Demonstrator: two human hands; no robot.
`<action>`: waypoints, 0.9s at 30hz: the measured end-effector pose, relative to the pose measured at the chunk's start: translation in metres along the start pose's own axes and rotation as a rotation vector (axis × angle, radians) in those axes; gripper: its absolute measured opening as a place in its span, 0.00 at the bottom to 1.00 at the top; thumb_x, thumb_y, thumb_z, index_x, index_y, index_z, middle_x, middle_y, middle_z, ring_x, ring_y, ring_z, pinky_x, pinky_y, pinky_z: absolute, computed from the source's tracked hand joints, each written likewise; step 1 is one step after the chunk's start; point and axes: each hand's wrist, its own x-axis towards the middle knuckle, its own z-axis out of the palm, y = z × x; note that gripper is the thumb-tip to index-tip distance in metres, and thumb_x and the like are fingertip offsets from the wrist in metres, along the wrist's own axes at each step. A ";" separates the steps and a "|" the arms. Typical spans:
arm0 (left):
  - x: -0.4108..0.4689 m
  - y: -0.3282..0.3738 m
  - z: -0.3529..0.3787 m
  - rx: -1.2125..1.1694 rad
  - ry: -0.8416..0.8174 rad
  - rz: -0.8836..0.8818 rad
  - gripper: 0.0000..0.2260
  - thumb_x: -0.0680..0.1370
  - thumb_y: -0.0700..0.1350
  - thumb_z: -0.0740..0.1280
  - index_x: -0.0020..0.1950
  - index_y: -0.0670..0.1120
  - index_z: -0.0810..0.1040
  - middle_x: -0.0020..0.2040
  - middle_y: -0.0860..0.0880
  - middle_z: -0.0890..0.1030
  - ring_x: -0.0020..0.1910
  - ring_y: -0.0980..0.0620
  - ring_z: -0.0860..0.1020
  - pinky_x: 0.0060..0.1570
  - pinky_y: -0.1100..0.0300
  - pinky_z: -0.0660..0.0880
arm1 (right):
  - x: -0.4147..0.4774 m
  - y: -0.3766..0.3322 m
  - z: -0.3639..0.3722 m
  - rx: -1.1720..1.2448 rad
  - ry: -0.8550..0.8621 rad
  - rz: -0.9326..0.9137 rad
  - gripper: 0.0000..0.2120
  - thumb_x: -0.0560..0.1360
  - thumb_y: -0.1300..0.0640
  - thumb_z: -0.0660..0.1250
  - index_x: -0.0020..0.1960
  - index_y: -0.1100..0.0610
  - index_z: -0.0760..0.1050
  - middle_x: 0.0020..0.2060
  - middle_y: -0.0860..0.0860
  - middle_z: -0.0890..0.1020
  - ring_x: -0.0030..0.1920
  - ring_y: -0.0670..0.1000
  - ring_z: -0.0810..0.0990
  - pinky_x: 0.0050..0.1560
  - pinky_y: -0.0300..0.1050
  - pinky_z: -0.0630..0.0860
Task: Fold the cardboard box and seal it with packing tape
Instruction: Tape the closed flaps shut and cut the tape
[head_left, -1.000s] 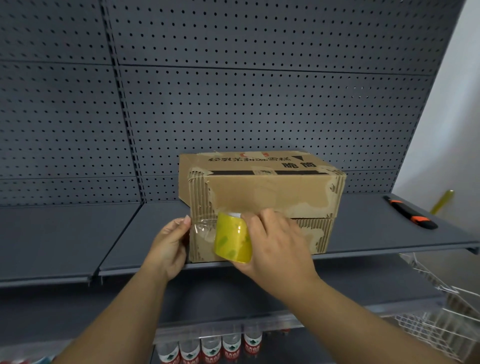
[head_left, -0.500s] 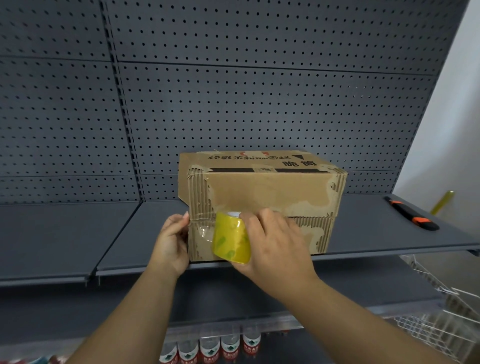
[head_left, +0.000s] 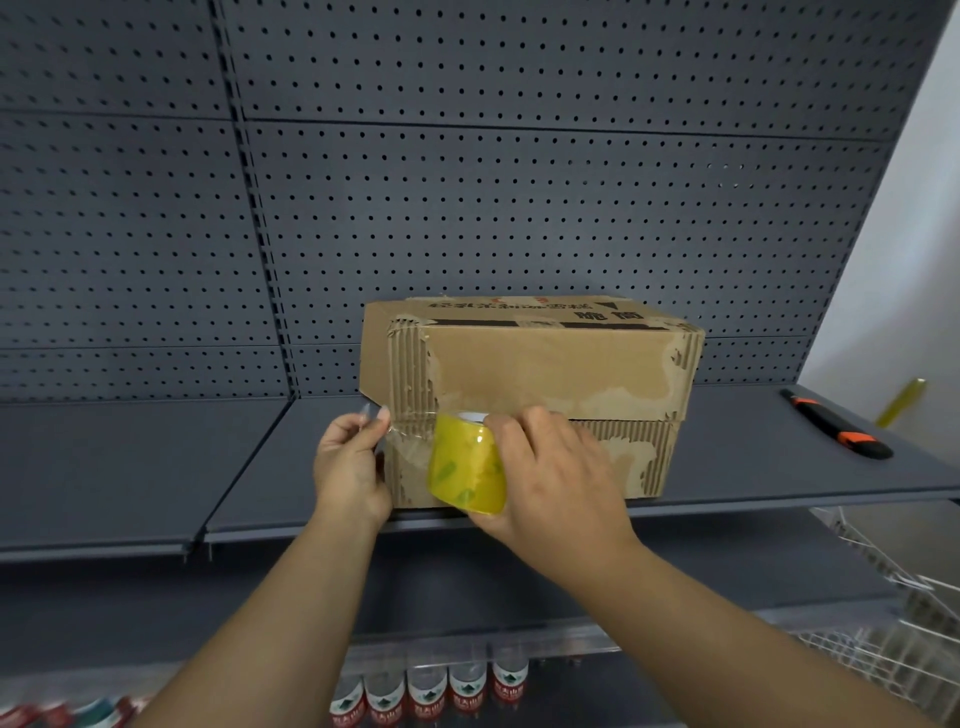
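- Box (head_left: 545, 364) of worn brown cardboard is sitting closed on a dark grey shelf (head_left: 156, 457), near its front edge, with the torn, ribbed front face turned toward the viewer.
- Right hand (head_left: 556, 478) is gripping a yellow roll (head_left: 467, 467) of packing tape, fingers curled over its top, and is holding it against the lower left part of the front face, on the seam where the flaps meet.
- Clear tape (head_left: 410, 441) is stretching from the roll leftward across the front to the box's left corner.
- Left hand (head_left: 353, 467) is pinching the loose tape end between thumb and forefinger just at that corner.
- Compared with half a second ago, the left hand is sitting slightly higher, and its fingertips are now nipping the tape end rather than lying flat against the box's edge.
- Roll and right hand are staying in nearly the same spot as before, and the box is not shifting.
- Black and orange knife (head_left: 836, 431) is lying on the shelf well to the right of the box.
- Grey pegboard (head_left: 519, 208) is filling the wall behind.
- Bottles (head_left: 426, 696) with red and white labels are standing in a row on a lower level, and a white wire basket (head_left: 893, 623) is showing at the lower right.
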 end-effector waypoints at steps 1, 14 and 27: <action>-0.002 0.000 0.001 0.010 0.001 0.002 0.12 0.74 0.34 0.67 0.34 0.48 0.72 0.40 0.46 0.79 0.40 0.48 0.78 0.50 0.49 0.76 | 0.001 0.000 0.000 0.000 -0.002 0.004 0.33 0.54 0.40 0.75 0.53 0.56 0.74 0.40 0.53 0.77 0.38 0.54 0.79 0.36 0.45 0.74; 0.002 0.004 -0.017 -0.068 -0.169 -0.153 0.05 0.72 0.42 0.68 0.45 0.50 0.76 0.38 0.52 0.81 0.42 0.53 0.77 0.54 0.53 0.74 | -0.002 0.001 -0.001 0.007 -0.008 0.012 0.32 0.54 0.38 0.75 0.51 0.55 0.72 0.39 0.52 0.76 0.37 0.53 0.78 0.36 0.44 0.75; -0.002 -0.001 0.002 -0.057 0.058 -0.023 0.13 0.74 0.30 0.64 0.40 0.49 0.73 0.43 0.52 0.77 0.41 0.53 0.77 0.49 0.53 0.76 | -0.005 0.001 0.004 -0.024 0.039 -0.037 0.36 0.54 0.38 0.75 0.54 0.54 0.67 0.39 0.52 0.77 0.38 0.53 0.79 0.38 0.44 0.74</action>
